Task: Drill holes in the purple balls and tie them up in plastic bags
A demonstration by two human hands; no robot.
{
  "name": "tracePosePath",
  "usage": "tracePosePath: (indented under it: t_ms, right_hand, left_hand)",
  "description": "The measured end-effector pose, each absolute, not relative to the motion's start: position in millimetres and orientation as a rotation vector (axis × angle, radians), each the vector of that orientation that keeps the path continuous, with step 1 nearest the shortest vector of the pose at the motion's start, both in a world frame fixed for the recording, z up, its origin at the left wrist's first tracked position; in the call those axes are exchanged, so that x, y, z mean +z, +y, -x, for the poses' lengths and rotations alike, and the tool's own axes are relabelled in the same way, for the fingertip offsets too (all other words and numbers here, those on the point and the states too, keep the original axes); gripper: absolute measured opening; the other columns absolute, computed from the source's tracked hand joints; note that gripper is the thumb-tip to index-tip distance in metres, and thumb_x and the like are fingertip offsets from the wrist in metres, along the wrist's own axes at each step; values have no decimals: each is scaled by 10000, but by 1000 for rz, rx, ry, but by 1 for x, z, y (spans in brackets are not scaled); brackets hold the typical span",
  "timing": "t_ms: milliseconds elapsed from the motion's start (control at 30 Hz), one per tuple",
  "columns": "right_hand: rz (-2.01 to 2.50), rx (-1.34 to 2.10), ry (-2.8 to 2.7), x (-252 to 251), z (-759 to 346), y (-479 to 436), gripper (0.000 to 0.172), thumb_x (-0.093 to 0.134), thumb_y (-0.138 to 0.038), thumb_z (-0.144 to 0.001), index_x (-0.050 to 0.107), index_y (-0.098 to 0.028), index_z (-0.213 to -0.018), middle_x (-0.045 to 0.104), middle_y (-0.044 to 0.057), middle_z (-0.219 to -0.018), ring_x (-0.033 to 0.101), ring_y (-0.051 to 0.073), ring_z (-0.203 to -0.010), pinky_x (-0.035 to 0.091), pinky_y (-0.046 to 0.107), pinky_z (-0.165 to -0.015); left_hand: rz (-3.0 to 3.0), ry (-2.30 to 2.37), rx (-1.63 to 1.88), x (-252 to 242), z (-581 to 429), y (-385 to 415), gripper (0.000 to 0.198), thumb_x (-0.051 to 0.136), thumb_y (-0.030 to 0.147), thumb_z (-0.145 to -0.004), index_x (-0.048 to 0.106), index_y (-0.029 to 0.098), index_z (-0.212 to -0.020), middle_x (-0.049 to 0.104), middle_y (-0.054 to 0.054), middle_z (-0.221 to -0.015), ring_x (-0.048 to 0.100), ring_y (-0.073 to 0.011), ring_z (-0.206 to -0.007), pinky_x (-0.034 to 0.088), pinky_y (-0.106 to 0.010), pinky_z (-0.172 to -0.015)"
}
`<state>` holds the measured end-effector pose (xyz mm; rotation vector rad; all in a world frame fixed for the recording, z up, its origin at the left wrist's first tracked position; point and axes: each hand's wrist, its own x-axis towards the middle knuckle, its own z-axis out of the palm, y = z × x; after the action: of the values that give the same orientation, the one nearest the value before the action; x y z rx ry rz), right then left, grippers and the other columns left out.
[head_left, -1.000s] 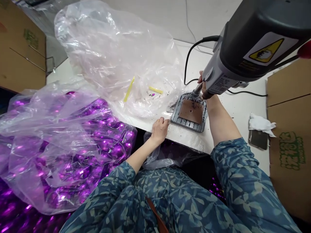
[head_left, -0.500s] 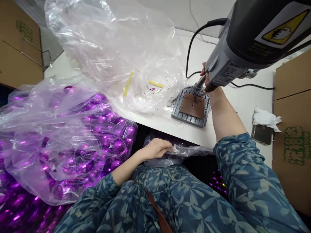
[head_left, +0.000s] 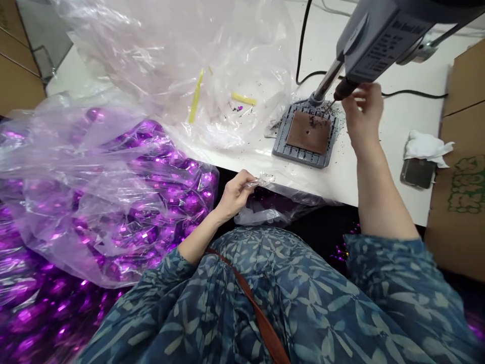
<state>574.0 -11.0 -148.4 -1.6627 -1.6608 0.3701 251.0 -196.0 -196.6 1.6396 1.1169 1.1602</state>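
Observation:
My left hand (head_left: 235,193) is closed, pinching the rim of a clear plastic bag (head_left: 276,205) that hangs below the table edge with purple shiny pieces inside. My right hand (head_left: 362,112) is raised beside the chuck of a grey bench drill (head_left: 379,35), fingers curled near the bit; what it holds, if anything, I cannot make out. Under the drill sits its grey base plate (head_left: 306,134) with a brown pad, sprinkled with dark shavings.
A big clear bag of purple shiny ornaments (head_left: 113,187) fills the left. A crumpled, nearly empty clear bag (head_left: 189,65) with yellow strips lies on the white table (head_left: 379,167). A phone (head_left: 417,173) under a tissue and cardboard boxes (head_left: 464,167) stand at right. A black cable (head_left: 413,94) crosses the table.
My left hand dropped from the table edge to the small bag below and now pinches its rim. My right hand came out from behind the drill column to beside the chuck.

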Motion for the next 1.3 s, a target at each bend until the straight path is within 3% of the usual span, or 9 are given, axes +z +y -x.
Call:
tracePosePath:
  t_ms: [100,233,333,500,700,800,933,1100,1300]
  right_hand:
    - [1537,403,-1710,-166,-575,-133,712,224,-646,-1054,590,-49,-1182,666,162,-1095,630,55,-979,548,231,-949]
    - [1495,443,-1971,-224,-533,-256,1094,732,-881,-649,586,-95,-1395,592,201,-1420,575,273,-1368,533,468,-1181]
    - [1665,380,-1965,-274,-495,-282,781,700,-571,-854,571,-94,-1459,414,219,-1604,432,380,-1524,459,622,-1208]
    - [1602,394,-1855,-299,-488,-278,367,458,-281,-931,732,-141,-1132,728,118,-1125,705,130,-917,608,249,-837]
    - [1350,316,-1663,-220,-521,-291,275,506,-255,-903,686,-142,-1078,718,24,-923,666,51,-782,518,121,-711]
    - [1184,349,-1734,-179,-504,-297,222,573,-324,-932,704,-170,-1025,702,3,-875,646,31,-736,499,106,-684]
    - [1044,269,-1748,-156,-504,-309,192,658,-338,-909,703,-219,-1053,681,-3,-871,650,31,-779,524,119,-740]
    - [1612,94,-1255,-201,-571,-345,966,595,-868,-771,492,-161,-1421,543,192,-1347,615,194,-1196,566,355,-1045]
    - [2064,421,-1271,-282,-574,-347,1513,768,-962,-407,413,-25,-1542,427,286,-1516,447,407,-1449,382,657,-1262]
  left_hand:
    - [-1354,1120,1210,-204,-245,-209,417,679,594,-964,648,183,-900,635,-5,-810,627,-112,-701,526,-231,-680]
    - [-1037,1044,1172,-211,-250,-219,495,806,634,-844,637,175,-913,669,6,-794,679,-112,-666,579,-233,-677]
    - [-962,965,1068,-214,-265,-227,519,810,653,-829,628,176,-928,683,2,-776,705,-137,-670,599,-259,-683]
    - [-1380,834,907,-219,-261,-233,549,742,692,-870,686,181,-1059,704,-106,-1121,731,-241,-1031,608,-414,-967]
    - [-2021,896,323,-250,-252,-229,1339,923,726,-597,314,224,-1679,171,-236,-1769,54,-496,-1654,114,-728,-1303]
    - [-2029,890,309,-268,-300,-235,1060,926,442,-703,457,140,-1604,260,-253,-1741,139,-497,-1642,142,-711,-1309]
    - [-1883,861,561,-268,-359,-233,345,719,252,-863,761,104,-1172,788,-144,-1125,741,-334,-1115,592,-438,-1029]
    - [-1537,755,1093,-217,-374,-201,386,754,215,-818,711,89,-1181,779,-98,-1053,726,-237,-994,596,-373,-946]
    - [-1462,496,965,-148,-417,-193,202,791,133,-846,692,65,-1009,764,-105,-1006,703,-172,-943,595,-333,-920]
